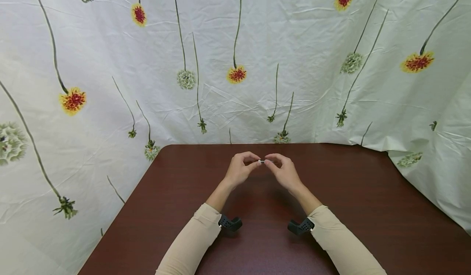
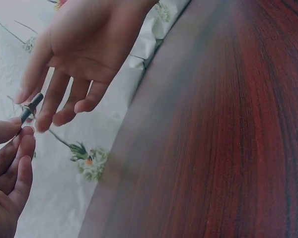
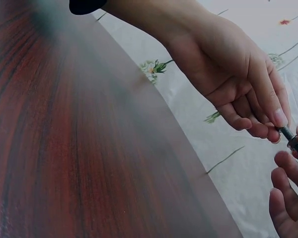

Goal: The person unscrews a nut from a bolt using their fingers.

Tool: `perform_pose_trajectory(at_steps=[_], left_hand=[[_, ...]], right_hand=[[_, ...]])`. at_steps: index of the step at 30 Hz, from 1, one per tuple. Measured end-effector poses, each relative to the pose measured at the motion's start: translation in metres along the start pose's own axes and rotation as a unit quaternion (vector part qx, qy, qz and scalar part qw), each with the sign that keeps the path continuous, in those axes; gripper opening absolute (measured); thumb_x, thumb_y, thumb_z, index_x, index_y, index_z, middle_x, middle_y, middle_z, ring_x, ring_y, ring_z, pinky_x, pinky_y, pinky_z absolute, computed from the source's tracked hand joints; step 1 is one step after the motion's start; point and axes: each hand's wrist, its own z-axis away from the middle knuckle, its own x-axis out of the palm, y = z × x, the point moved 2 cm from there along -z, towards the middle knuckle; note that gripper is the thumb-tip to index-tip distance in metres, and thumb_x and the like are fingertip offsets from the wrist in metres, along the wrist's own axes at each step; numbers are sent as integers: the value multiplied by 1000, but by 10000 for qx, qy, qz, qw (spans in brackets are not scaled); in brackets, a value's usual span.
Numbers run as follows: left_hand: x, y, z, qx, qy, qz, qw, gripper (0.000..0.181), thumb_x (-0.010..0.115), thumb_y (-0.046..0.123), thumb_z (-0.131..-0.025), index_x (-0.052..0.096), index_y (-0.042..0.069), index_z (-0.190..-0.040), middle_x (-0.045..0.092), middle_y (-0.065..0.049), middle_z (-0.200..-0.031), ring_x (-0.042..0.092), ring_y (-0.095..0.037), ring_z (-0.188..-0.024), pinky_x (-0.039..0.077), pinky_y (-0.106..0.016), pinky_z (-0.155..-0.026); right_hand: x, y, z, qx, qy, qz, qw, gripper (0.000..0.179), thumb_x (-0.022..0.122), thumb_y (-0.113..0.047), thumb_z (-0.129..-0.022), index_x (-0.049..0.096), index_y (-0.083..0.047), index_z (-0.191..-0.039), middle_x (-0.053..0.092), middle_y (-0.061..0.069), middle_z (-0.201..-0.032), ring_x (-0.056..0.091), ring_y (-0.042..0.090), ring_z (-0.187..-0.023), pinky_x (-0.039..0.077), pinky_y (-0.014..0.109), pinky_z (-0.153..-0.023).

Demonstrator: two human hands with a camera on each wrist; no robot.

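Observation:
A small dark threaded bolt [image 2: 37, 99] with a nut [image 3: 293, 142] on it is held in the air between both hands, above the table's far part. The left hand [image 1: 237, 170] pinches one end of the bolt between thumb and index finger, its other fingers loosely bent. The right hand [image 1: 284, 172] has its thumb and index finger at the nut, pinching it, while its remaining fingers are spread apart from the bolt. In the left wrist view the bolt's free end points up past the nut. The end in the left fingers is hidden.
Below the hands lies a dark red-brown wooden table [image 1: 176, 209]. A white flowered cloth [image 1: 220, 29] hangs behind it and along both sides. Each wrist carries a black camera band, the left band [image 1: 230, 224] and the right band [image 1: 299, 227].

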Motion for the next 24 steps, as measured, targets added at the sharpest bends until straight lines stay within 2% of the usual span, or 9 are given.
perform_pose_trajectory(at_steps=[5,11,13,16,19,24], left_hand=[[0,0,0,39,-41,60,10000,9,76,5,-95,77,5,-104,77,-4,-98,73,-29,-92,56,-35,-75],[0,-1,0,11,-39,21,10000,9,76,6,-95,77,5,-104,77,-4,-99,73,-25,-92,57,-35,-76],[0,-1,0,-14,-48,28,10000,9,76,6,-95,77,5,-104,77,-4,-98,73,-29,-93,56,-35,-75],[0,-1,1,-20,-56,64,10000,9,76,6,-95,76,5,-104,77,-5,-98,73,-33,-93,56,-36,-75],[0,-1,1,6,-51,45,10000,9,76,6,-95,76,5,-104,77,-4,-98,73,-28,-93,56,-35,-76],[-1,0,0,-11,-26,-25,10000,10,76,8,-95,77,4,-105,77,-3,-99,71,-16,-91,56,-35,-76]], right_hand=[[0,-2,0,-117,-29,-9,9999,23,66,0,-100,66,10,-121,70,25,-115,66,39,-104,53,41,-82],[0,-2,0,-21,-30,24,10000,25,65,-4,-102,66,7,-124,70,23,-115,66,36,-100,53,39,-79],[0,-2,0,15,-6,64,10000,22,64,-5,-103,68,6,-122,70,22,-114,65,36,-99,52,39,-77],[1,-2,0,-66,-7,42,10000,20,66,0,-101,68,7,-120,69,25,-116,65,38,-105,52,43,-83],[1,-2,0,-77,-25,18,10000,26,67,0,-99,65,7,-125,68,25,-119,65,40,-108,53,48,-87],[1,-1,1,153,-27,-29,9999,25,61,-7,-105,67,9,-124,70,25,-111,68,36,-102,55,50,-86]])
